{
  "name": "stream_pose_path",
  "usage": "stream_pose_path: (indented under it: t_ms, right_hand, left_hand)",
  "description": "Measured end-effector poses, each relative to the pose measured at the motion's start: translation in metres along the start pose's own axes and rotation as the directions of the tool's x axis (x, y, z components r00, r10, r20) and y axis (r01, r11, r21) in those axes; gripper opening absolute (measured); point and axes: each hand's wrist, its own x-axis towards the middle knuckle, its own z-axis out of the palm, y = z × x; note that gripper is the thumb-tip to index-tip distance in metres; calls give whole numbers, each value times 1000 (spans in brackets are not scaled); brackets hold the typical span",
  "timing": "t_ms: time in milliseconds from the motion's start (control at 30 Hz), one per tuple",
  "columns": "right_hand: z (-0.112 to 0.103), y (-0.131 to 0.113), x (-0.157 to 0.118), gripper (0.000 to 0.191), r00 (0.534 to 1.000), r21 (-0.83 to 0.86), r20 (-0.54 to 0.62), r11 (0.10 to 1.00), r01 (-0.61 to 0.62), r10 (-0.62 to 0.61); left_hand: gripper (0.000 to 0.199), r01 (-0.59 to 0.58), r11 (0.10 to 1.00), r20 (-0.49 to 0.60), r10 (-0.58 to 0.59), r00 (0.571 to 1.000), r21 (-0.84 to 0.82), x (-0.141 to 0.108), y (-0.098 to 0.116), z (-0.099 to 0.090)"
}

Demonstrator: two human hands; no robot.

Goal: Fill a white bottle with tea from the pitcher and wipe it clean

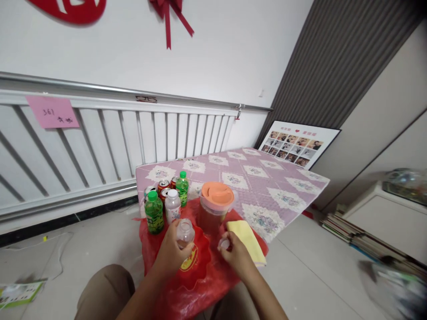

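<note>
My left hand (173,249) is wrapped round a small clear bottle (185,232) with no cap on its mouth, held upright above a red scalloped tray (200,275). My right hand (235,251) pinches a whitish bottle cap (224,243) just right of the tray. Behind both hands stands a pitcher (211,217) with an orange lid, dark liquid inside. A folded yellow cloth (248,240) lies beside my right hand. Left of the pitcher are a white-capped bottle (172,205) and two green bottles, one nearer (154,213) and one farther back (183,189).
Several drink cans (163,186) cluster behind the bottles. Red plastic sheeting (220,289) covers the near surface. A table with a purple floral cloth (233,166) extends behind to the right. A white radiator (110,142) runs along the wall; a photo board (296,142) leans at right.
</note>
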Motion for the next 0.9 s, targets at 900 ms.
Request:
stream_pose_path:
  t_ms: [900]
  right_hand:
    - [30,20,-26,48,999,-416,51,909,20,2]
  left_hand:
    - [67,-24,1000,-38,24,999,8,-3,7,-2]
